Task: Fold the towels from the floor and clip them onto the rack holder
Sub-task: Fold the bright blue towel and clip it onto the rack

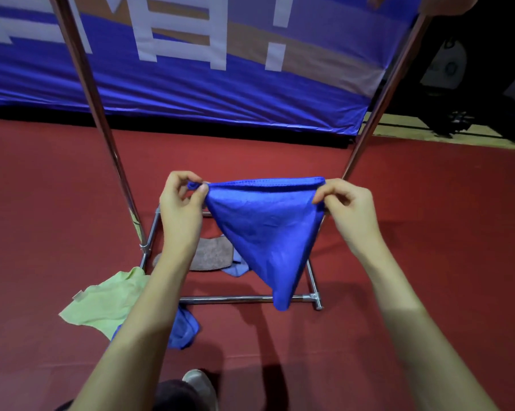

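Towel (268, 229), blue, hangs in the air above the rack (244, 298) base; we pinch its top corners with left hand (180, 203) and right hand (349, 209). More cloths lie on the floor (428, 232).

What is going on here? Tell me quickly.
A person is standing over a metal rack on a red floor, holding a blue towel in the air. The left hand pinches one top corner and the right hand pinches the other, so the towel hangs down to a point. It is not clipped to anything yet. More cloths lie on the floor: a green towel, a grey towel and other blue ones.
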### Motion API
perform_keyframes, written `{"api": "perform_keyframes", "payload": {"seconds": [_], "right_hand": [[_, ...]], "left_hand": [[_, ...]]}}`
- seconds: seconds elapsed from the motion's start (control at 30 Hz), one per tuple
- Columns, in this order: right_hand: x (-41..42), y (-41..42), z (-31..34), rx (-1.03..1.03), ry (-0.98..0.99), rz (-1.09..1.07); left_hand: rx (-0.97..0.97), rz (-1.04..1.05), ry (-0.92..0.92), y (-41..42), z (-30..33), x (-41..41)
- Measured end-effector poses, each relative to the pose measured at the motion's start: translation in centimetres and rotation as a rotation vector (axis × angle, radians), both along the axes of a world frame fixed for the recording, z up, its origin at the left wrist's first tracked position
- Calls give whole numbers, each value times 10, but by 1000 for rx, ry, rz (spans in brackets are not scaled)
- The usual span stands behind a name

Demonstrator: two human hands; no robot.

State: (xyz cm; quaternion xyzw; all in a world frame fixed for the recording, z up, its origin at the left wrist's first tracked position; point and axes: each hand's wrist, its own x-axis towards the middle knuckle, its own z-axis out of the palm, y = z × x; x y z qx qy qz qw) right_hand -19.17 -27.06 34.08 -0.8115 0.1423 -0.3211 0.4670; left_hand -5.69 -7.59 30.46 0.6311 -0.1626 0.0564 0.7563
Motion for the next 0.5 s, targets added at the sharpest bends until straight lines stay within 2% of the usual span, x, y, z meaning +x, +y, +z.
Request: {"api": "perform_keyframes", "payload": {"seconds": [0.17, 0.23, 0.37, 0.5], "right_hand": [[-1, 3, -2, 51, -12, -19], [-2, 2, -1, 17, 2, -2], [-4, 0, 1, -88, 8, 44], [-4, -5, -1, -172, 32, 17]], "left_hand": [[91, -110, -65, 5, 1, 5], [168, -134, -88, 7, -2, 7], [406, -133, -272, 3, -2, 10], [481, -210, -263, -3, 0, 4]]}}
